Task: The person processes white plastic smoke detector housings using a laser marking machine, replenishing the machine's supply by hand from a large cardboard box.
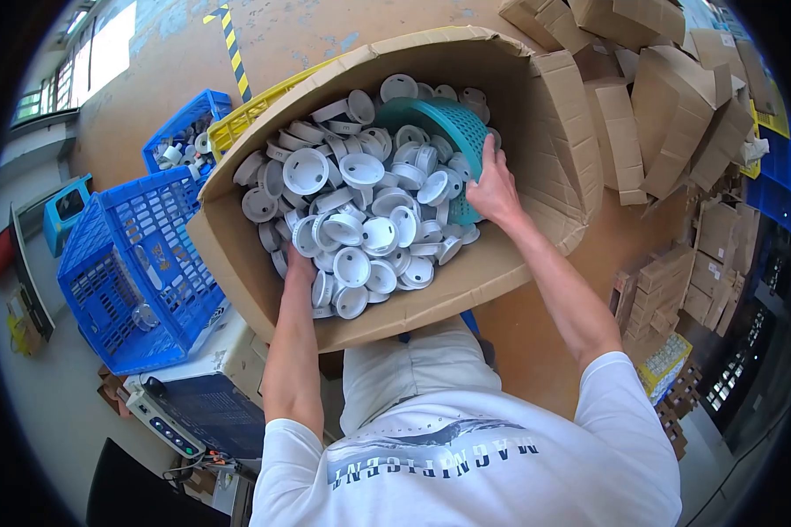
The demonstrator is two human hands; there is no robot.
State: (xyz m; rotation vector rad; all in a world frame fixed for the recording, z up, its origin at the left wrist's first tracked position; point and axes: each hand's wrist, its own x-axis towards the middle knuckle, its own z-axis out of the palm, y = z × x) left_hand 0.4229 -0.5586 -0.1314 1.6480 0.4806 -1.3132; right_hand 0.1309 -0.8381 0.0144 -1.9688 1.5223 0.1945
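The left hand (pixel 300 262) reaches down among white plastic pieces (pixel 351 267), its grip hidden. Apart from it, the right hand (pixel 496 186), arm extended, clamps the rim of the tilted teal basket (pixel 459 128) inside the cardboard box (pixel 536 132).

Orange-brown floor (pixel 360 28) with striped tape (pixel 231 53), bright window (pixel 105 48), grey wall (pixel 39 189), stacked cardboard (pixel 677 114) to the right

box (pixel 562 132): matt brown cardboard | lids (pixel 307 171): smooth white plastic | basket (pixel 453 119): teal plastic
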